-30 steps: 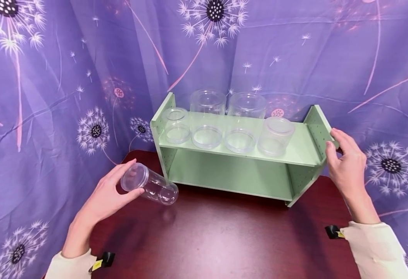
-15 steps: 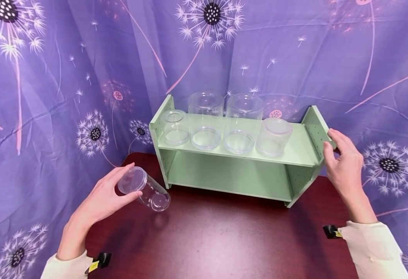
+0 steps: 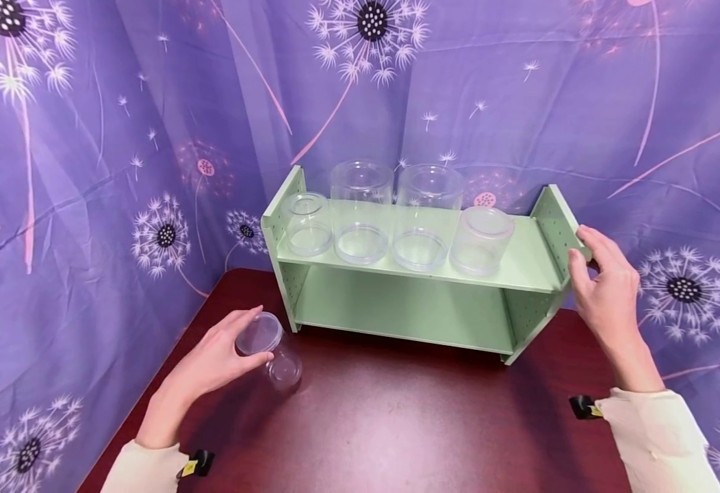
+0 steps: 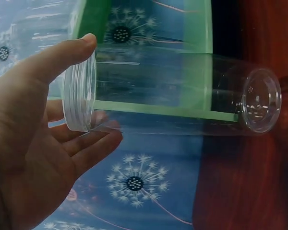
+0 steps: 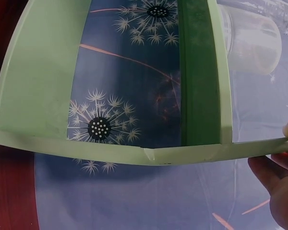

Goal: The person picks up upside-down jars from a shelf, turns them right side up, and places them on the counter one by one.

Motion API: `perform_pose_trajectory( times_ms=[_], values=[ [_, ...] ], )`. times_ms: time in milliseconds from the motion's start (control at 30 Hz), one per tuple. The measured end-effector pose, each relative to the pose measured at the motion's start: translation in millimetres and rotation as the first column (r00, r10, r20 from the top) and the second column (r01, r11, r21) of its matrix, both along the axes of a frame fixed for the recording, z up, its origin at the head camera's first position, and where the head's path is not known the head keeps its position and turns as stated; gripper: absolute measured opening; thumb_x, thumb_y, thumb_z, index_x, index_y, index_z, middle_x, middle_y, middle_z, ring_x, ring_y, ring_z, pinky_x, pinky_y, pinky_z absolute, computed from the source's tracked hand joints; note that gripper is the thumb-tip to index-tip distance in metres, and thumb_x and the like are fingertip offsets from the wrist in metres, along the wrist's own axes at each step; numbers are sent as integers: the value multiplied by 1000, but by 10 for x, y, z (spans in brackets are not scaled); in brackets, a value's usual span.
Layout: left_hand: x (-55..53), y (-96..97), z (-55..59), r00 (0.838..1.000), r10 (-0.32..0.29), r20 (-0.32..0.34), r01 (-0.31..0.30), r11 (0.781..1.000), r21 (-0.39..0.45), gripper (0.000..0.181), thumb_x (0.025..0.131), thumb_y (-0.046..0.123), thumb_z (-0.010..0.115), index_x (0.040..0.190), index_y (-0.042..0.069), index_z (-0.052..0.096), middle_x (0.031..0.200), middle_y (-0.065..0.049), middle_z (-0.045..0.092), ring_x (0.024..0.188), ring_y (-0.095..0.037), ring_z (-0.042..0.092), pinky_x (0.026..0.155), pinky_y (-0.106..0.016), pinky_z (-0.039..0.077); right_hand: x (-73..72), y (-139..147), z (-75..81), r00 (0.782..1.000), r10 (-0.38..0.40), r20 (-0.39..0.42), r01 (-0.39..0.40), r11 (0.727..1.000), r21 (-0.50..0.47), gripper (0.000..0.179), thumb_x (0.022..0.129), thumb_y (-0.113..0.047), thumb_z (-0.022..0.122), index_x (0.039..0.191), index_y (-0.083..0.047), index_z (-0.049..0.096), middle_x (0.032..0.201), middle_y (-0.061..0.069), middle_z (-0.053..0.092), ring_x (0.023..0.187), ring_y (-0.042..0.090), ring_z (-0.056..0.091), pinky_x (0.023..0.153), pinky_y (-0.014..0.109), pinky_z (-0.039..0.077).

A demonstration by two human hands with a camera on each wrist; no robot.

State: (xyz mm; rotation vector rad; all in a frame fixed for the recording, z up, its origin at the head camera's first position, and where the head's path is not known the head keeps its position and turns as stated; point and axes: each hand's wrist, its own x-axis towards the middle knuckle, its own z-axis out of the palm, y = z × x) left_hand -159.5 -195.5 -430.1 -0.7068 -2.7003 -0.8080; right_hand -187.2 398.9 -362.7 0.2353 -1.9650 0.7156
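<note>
My left hand [image 3: 212,356] grips a clear plastic jar [image 4: 168,86] around its ridged lid [image 4: 80,93], thumb on one side and fingers on the other. The jar's lid is up and its round base [image 3: 284,370] points down, close over the tabletop, left of the green shelf [image 3: 532,263]. At the shelf's right end, my right hand [image 3: 609,294] pinches the upper edge of the side panel [image 5: 192,154] between thumb and fingers. Along the top board stand a small clear jar [image 3: 309,226], two tall clear jars [image 3: 362,212] and a short cloudy jar [image 3: 483,239].
The shelf's lower board [image 3: 397,315] sits under the top one. A dark red wooden table [image 3: 384,424] extends in front. Purple cloth [image 3: 150,150] with dandelion prints hangs behind and along the left side.
My left hand has moved right and slightly nearer with the jar, which has swung from a slant toward upright. The right hand stays on the shelf panel.
</note>
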Motion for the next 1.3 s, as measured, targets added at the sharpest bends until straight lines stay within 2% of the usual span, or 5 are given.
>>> perform_pose_trajectory(
  times_ms=[233,633,933,1033,1300],
  values=[
    [-8,31,-123,1000,15,4,-15,1000,-23,84,79,30,91,148,1,53,131,-15,62,106,-25,66,88,-46,57,11,-2,0,1000,1,10,-1,1000,7,34,95,-2,65,128,4,70,131,19,68,122,-3,56,98,5,38],
    [-39,41,-252,1000,17,22,-16,999,-41,83,79,31,90,147,0,54,134,-18,61,114,-31,64,95,-51,54,2,-3,-12,1000,-1,7,1,1000,2,34,95,0,66,128,4,70,132,19,68,120,0,58,97,5,40],
    [-61,53,-285,998,32,48,-31,999,-34,84,80,32,89,149,0,52,135,-18,60,115,-31,64,97,-51,54,-26,12,-38,1000,-9,-11,9,1000,-14,33,92,3,68,125,4,71,129,19,69,118,27,65,99,6,40],
    [-72,60,-303,998,33,49,-31,999,-34,84,81,32,88,149,0,51,136,-17,60,116,-30,63,97,-50,53,-29,11,-39,1000,-8,-16,7,1000,-8,33,92,5,68,125,6,71,129,20,69,116,31,65,98,6,40],
    [-99,88,-343,997,44,65,-43,999,-22,86,82,33,86,152,2,48,140,-17,57,122,-33,61,101,-54,51,-26,3,-33,1000,-8,-21,8,1000,-10,33,92,5,68,125,6,71,129,20,69,117,23,65,96,4,40]
  ],
)
